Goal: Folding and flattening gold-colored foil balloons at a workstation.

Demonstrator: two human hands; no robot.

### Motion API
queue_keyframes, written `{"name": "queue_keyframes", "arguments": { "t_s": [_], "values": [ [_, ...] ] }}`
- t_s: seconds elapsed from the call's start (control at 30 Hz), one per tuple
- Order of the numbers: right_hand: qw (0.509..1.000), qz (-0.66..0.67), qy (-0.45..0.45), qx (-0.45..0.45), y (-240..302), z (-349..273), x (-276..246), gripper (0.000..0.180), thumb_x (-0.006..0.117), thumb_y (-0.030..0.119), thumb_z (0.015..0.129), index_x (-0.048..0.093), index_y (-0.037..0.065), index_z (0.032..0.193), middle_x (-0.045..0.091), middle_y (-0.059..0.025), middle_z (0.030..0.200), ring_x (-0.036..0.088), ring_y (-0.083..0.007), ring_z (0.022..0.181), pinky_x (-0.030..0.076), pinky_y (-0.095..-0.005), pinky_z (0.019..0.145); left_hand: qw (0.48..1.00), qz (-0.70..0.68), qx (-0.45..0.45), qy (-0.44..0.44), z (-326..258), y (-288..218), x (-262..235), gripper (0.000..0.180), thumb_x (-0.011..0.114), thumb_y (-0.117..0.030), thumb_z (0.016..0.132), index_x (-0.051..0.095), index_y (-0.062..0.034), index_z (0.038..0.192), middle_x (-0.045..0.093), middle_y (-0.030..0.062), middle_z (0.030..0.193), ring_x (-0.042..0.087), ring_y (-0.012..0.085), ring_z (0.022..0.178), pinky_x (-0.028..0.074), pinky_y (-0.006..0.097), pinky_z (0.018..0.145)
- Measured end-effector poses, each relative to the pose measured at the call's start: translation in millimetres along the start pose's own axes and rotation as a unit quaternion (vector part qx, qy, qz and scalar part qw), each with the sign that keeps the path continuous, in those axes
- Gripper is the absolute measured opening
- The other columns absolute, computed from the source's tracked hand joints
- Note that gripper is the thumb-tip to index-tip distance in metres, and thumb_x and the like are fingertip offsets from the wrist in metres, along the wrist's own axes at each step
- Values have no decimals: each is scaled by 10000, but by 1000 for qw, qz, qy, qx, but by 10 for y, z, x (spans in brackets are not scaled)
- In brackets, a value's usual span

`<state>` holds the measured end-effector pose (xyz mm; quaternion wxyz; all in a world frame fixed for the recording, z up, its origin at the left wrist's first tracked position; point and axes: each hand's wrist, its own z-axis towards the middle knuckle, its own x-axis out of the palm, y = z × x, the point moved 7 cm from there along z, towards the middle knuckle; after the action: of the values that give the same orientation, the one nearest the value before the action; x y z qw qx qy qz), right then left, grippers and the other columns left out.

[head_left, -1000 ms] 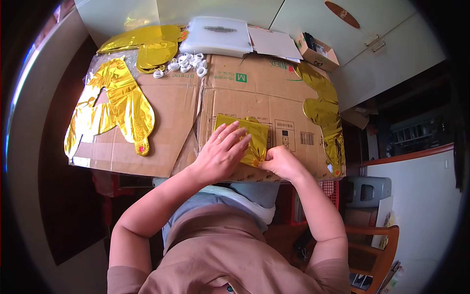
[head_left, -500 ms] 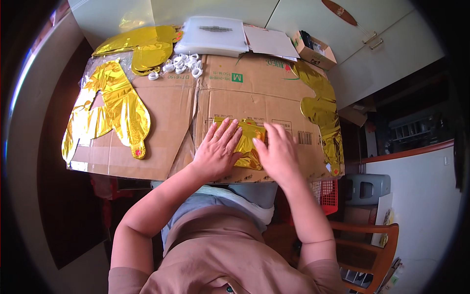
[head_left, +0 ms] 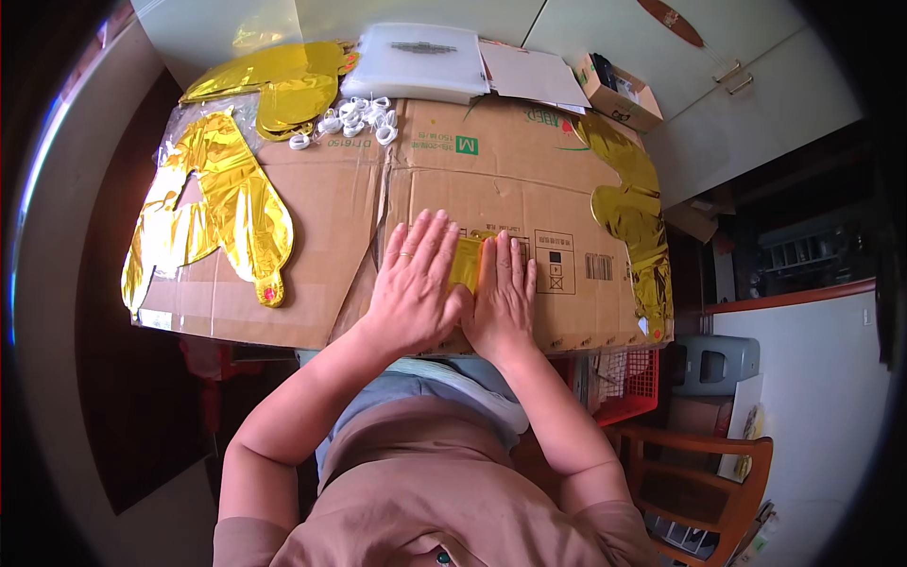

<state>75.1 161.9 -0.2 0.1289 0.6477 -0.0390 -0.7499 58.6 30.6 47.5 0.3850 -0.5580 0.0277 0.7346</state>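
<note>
A folded gold foil balloon (head_left: pixel 465 266) lies on the flattened cardboard (head_left: pixel 331 217) near its front edge, mostly covered by my hands. My left hand (head_left: pixel 416 283) rests flat over its left side, fingers stretched out and pointing away from me. Flat along its right side is my right hand (head_left: pixel 504 300), the fingers straight and close to each other. Between the two hands only a narrow gold strip shows. An unfolded foil balloon shaped like a letter A (head_left: pixel 231 194) is spread out on the left.
More gold foil balloons lie at the back left (head_left: pixel 298 90) and along the right edge (head_left: pixel 628 203). White ribbon coils (head_left: pixel 359 118) sit beside a stack of clear plastic bags (head_left: pixel 416 61). A small open box (head_left: pixel 619 94) stands back right; below is a red basket (head_left: pixel 628 387).
My right hand has moved left and flattened onto the foil, now close to my left hand. Less of the gold foil shows. The view has shifted slightly.
</note>
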Motion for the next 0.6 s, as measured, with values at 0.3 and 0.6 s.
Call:
{"name": "queue_keyframes", "arguments": {
  "t_s": [0.3, 0.6],
  "values": [
    [1000, -17, 8, 23, -19, 2, 17, 823, 521, 453, 983, 230, -61, 1556, 203, -271, 1633, 183, -407, 1526, 102, -596, 1220, 995, 74, 31, 60, -86, 147, 319, 855, 434, -609, 979, 380, 66, 1501, 335, 234, 1593, 261, 358, 1513, 127, 527, 1235],
    [998, -35, 33, 33, -92, -42, -6, 791, 452, 450, 1014, 201, -55, 1569, 168, -268, 1644, 136, -401, 1538, 41, -606, 1220, 993, 73, 47, 83, -128, 205, 300, 885, 442, -614, 975, 303, 55, 1537, 284, 233, 1620, 217, 351, 1533, 96, 517, 1242]
  ]
}}
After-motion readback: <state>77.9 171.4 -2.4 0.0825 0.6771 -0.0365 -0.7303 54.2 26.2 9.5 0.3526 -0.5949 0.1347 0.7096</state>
